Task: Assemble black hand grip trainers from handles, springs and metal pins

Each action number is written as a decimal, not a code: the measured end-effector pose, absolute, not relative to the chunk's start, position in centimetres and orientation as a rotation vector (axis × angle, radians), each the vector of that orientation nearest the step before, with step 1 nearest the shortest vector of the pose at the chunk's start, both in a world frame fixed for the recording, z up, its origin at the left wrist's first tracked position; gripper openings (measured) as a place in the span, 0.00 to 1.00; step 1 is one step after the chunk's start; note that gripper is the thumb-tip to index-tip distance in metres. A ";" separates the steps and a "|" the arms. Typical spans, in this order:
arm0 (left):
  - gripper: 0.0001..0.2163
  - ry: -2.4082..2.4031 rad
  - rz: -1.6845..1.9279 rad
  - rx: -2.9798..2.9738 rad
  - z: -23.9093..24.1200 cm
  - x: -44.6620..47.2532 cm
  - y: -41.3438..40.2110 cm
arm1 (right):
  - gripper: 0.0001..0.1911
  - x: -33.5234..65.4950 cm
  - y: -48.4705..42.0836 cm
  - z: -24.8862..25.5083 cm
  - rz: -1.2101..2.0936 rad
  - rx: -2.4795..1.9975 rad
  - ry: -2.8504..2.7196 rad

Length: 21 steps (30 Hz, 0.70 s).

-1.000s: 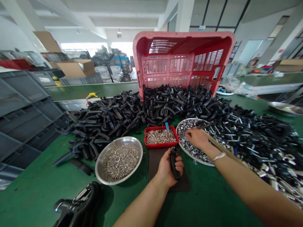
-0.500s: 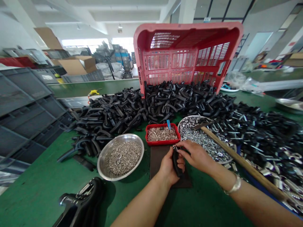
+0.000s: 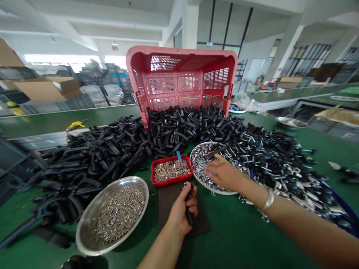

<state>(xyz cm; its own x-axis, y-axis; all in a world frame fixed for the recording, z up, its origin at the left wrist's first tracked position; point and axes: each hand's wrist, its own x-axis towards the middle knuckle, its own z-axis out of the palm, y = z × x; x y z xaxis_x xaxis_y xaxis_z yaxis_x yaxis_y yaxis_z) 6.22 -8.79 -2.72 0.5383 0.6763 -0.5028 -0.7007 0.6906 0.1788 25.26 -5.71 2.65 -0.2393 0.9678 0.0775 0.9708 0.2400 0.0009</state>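
Green table (image 3: 232, 239), heaped toward the back.
A pink crate (image 3: 179, 50) opens onto black parts (image 3: 193, 123). Steel bowl (image 3: 86, 226) and white tray (image 3: 202, 184) flank a dark mat (image 3: 165, 205), a green strip separating bowl from mat; a red tray (image 3: 171, 182) lines its far edge. The right hand (image 3: 223, 175) is over the white tray, fingers bent, any pinch hidden; the left hand (image 3: 179, 209) wraps a black handle (image 3: 190, 217) above the mat.
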 end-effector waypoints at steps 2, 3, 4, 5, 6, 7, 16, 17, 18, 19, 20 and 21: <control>0.08 0.569 0.808 -0.087 -2.5 6.2 -8.7 | 0.18 29.6 -3.5 3.5 -0.210 -2.281 -2.143; 0.09 0.563 0.813 -0.093 -2.4 6.3 -8.7 | 0.17 31.7 -2.3 3.8 -0.219 -2.449 -2.019; 0.10 0.560 0.821 -0.087 -2.4 6.3 -8.7 | 0.16 33.5 -1.3 3.8 -0.220 -2.541 -1.947; 0.10 0.562 0.824 -0.078 -2.4 6.4 -8.7 | 0.15 35.0 -0.3 3.6 -0.203 -2.602 -1.906; 0.10 0.566 0.828 -0.068 -2.5 6.4 -8.7 | 0.14 36.1 0.4 3.3 -0.182 -2.638 -1.883; 0.11 0.570 0.833 -0.057 -2.6 6.4 -8.8 | 0.14 36.8 1.0 3.0 -0.164 -2.653 -1.872; 0.11 0.473 0.823 -0.043 -3.3 5.9 -8.7 | 0.16 36.5 0.2 3.2 -0.207 -2.581 -1.804; 0.11 0.462 0.813 -0.047 -3.4 5.9 -8.6 | 0.17 35.7 -0.7 3.4 -0.241 -2.528 -1.794; 0.11 0.449 0.806 -0.045 -3.5 5.9 -8.6 | 0.17 34.6 -1.9 3.4 -0.259 -2.446 -1.796; 0.11 0.436 0.802 -0.041 -3.5 5.9 -8.6 | 0.16 33.2 -3.2 3.4 -0.251 -2.287 -1.817; 0.11 0.427 0.799 -0.035 -3.5 5.9 -8.5 | 0.14 31.5 -4.6 3.3 -0.184 -2.097 -1.858; 0.12 0.420 0.794 -0.030 -3.6 5.9 -8.5 | 0.13 29.7 -6.0 3.2 -0.059 -1.906 -1.922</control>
<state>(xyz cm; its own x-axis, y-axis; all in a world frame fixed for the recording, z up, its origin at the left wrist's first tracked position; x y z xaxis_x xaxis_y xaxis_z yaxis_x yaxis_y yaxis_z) 5.92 -8.54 -3.57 0.6228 0.6856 -0.3769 -0.6973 0.7049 0.1300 29.69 -5.96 3.22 0.0379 0.9441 0.3276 0.9623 0.0538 -0.2665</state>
